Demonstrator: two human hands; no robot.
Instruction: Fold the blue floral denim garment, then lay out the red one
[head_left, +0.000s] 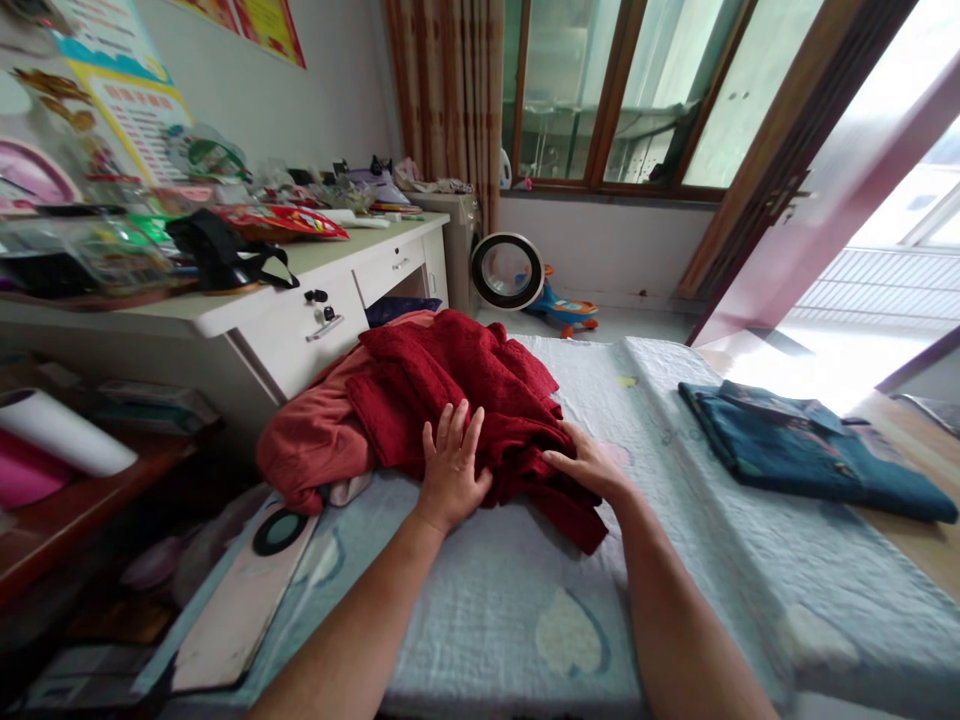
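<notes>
A dark red textured garment (457, 370) lies crumpled on the bed in front of me. My left hand (452, 470) rests on its near side, fingers stretched and spread, palm down. At the garment's right side is my right hand (591, 462), thumb and forefinger around a bunched fold; its other fingers are hidden. One end of the red cloth reaches toward me between my forearms. Partly beneath the red garment, to its left, is a salmon-pink piece of clothing (315, 440).
Folded dark blue clothing (810, 450) lies on the right of the light blue bed cover (517, 600). A flat pale board (236, 600) with a black ring lies at the left edge. A cluttered white desk (300, 345) borders the left; a washing machine with its round door (531, 290) open stands behind.
</notes>
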